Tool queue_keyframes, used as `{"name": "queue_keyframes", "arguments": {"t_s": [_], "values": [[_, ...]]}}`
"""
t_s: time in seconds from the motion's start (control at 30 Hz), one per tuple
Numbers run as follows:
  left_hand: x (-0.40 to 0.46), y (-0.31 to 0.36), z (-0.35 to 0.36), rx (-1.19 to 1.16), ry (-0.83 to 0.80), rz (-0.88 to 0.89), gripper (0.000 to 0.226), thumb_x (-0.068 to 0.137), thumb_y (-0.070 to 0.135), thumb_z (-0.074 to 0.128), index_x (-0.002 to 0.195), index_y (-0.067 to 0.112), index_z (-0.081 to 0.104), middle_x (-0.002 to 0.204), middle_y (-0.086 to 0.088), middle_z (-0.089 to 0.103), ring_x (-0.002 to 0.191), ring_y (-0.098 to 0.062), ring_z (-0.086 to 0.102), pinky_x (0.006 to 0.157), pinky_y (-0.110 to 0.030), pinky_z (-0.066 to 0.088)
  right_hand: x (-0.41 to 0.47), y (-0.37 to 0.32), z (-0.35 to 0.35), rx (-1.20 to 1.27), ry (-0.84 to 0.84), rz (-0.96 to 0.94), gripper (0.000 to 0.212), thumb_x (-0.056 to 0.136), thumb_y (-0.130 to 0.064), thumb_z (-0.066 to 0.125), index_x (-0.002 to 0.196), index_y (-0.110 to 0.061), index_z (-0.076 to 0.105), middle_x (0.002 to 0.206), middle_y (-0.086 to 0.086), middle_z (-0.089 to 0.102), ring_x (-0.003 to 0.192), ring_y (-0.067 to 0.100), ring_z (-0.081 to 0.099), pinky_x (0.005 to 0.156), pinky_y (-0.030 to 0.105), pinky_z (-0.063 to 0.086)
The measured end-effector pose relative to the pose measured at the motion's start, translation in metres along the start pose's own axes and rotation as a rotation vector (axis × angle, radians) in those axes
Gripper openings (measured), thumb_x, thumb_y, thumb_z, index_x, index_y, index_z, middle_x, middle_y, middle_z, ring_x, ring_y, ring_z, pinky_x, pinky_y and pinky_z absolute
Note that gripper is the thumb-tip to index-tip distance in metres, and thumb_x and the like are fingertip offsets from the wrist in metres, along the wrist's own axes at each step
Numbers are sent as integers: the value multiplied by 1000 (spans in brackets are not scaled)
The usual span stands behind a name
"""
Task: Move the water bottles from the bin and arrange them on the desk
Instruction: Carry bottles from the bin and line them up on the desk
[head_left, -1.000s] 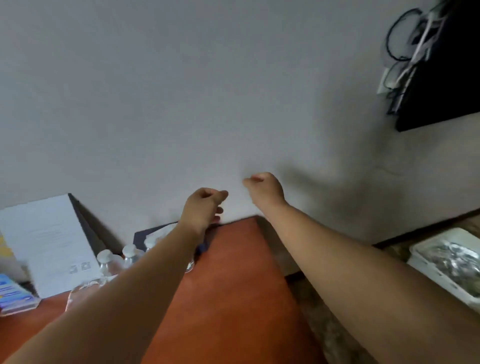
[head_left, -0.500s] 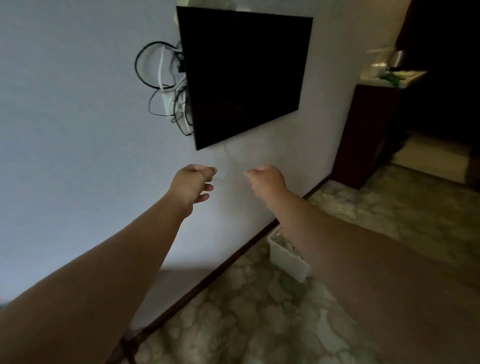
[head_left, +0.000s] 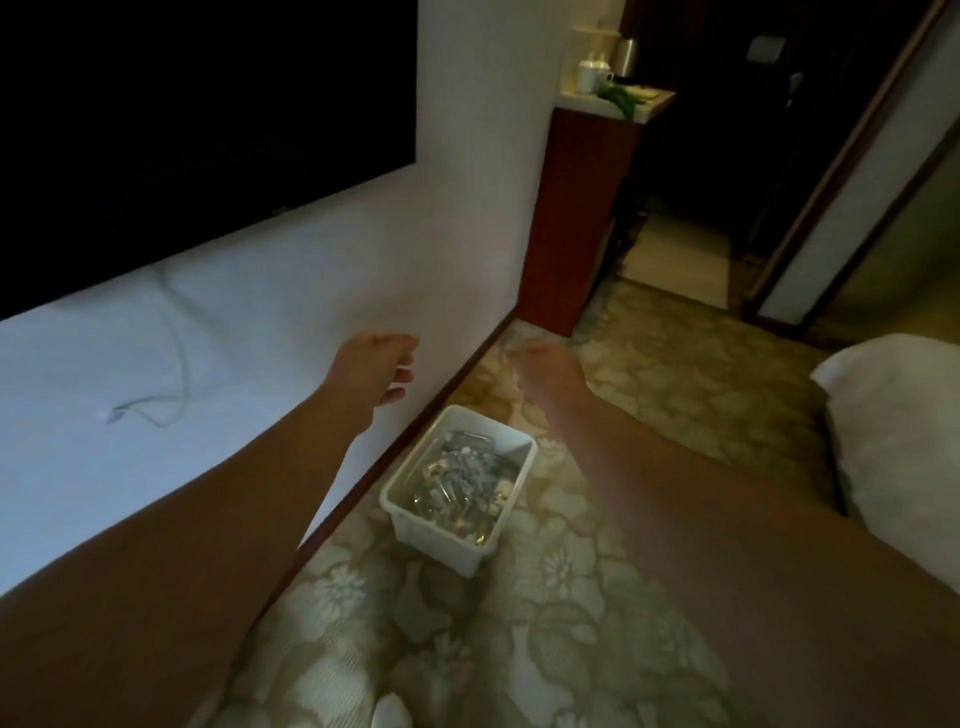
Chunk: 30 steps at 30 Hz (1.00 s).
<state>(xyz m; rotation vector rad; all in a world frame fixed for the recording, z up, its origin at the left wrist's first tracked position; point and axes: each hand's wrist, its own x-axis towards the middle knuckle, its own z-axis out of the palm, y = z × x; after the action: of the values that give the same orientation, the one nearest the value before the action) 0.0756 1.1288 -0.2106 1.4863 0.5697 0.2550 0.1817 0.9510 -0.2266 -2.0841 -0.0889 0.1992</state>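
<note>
A white plastic bin stands on the patterned carpet against the wall's skirting board. Clear water bottles lie heaped inside it. Both my arms stretch forward above the bin. My left hand hangs over the skirting board, up and left of the bin, fingers loosely curled and holding nothing. My right hand is up and right of the bin, fingers loosely curled, also holding nothing. The desk is out of view.
A black wall-mounted screen fills the upper left, with a thin cable trailing down the white wall. A dark wooden cabinet with cups on top stands beyond the bin. A white bed corner sits at right.
My view has swung right and down, away from the desk with its standing bottles, past the screen, to the bin on the floor. Both hands stay raised and hold nothing.
</note>
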Motion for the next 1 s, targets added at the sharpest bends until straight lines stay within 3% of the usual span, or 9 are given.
{"name": "queue_keyframes", "arguments": {"t_s": [0.23, 0.37, 0.5, 0.57, 0.67, 0.73, 0.83, 0.9, 1.0], "values": [[170, -75, 14, 12, 34, -212, 8, 94, 18, 60, 100, 13, 63, 97, -10, 64, 88, -25, 62, 83, -41, 53, 135, 52, 48, -72, -28, 174, 34, 90, -20, 60, 58, -18, 51, 58, 2, 48, 59, 19, 49, 56, 28, 38], [240, -147, 25, 17, 112, -377, 10, 93, 16, 60, 84, 12, 64, 85, -11, 63, 81, -26, 59, 73, -38, 52, 204, 114, 82, -152, -100, 261, 26, 90, -27, 62, 68, -22, 50, 56, -5, 46, 49, 10, 45, 48, 22, 32], [300, -218, 46, -2, 178, -481, 11, 93, 16, 60, 100, 9, 65, 89, -10, 63, 76, -20, 62, 63, -31, 53, 275, 179, 112, -255, -162, 311, 31, 88, -22, 61, 58, -18, 54, 50, -4, 44, 45, 11, 41, 45, 24, 32], [331, -249, 59, -12, 229, -534, 8, 94, 15, 59, 96, 10, 65, 88, -9, 63, 73, -19, 61, 62, -30, 51, 315, 214, 127, -271, -230, 326, 31, 89, -21, 62, 58, -18, 55, 52, -3, 48, 49, 12, 45, 48, 24, 35], [373, -289, 78, 0, 317, -591, 12, 97, 14, 57, 86, 16, 63, 88, -8, 62, 74, -18, 61, 68, -32, 51, 372, 261, 150, -242, -322, 342, 20, 90, -28, 66, 83, -9, 69, 66, 0, 62, 62, 15, 57, 57, 24, 43], [397, -321, 91, 27, 352, -618, 13, 97, 13, 56, 86, 15, 62, 85, -7, 62, 75, -18, 61, 69, -31, 51, 408, 295, 168, -241, -388, 347, 23, 91, -28, 67, 91, -5, 70, 66, 1, 62, 61, 14, 56, 51, 17, 42], [431, -387, 108, 122, 432, -602, 7, 90, 10, 59, 91, 9, 65, 76, -7, 65, 67, -23, 62, 61, -34, 52, 454, 351, 198, -281, -486, 359, 11, 95, -22, 63, 90, -12, 63, 77, 0, 63, 70, 14, 59, 56, 20, 42], [448, -432, 120, 204, 526, -623, 18, 88, 13, 63, 104, 18, 60, 79, -5, 67, 61, -21, 64, 53, -32, 53, 474, 390, 220, -301, -538, 400, 7, 96, -17, 61, 90, -15, 59, 82, -1, 62, 77, 15, 60, 61, 21, 42], [473, -501, 137, 218, 576, -658, 16, 90, 13, 63, 102, 24, 58, 76, -4, 66, 58, -19, 61, 47, -26, 47, 499, 441, 255, -370, -577, 409, 9, 94, -22, 66, 97, -18, 58, 89, -2, 63, 88, 18, 63, 73, 26, 46]]}}
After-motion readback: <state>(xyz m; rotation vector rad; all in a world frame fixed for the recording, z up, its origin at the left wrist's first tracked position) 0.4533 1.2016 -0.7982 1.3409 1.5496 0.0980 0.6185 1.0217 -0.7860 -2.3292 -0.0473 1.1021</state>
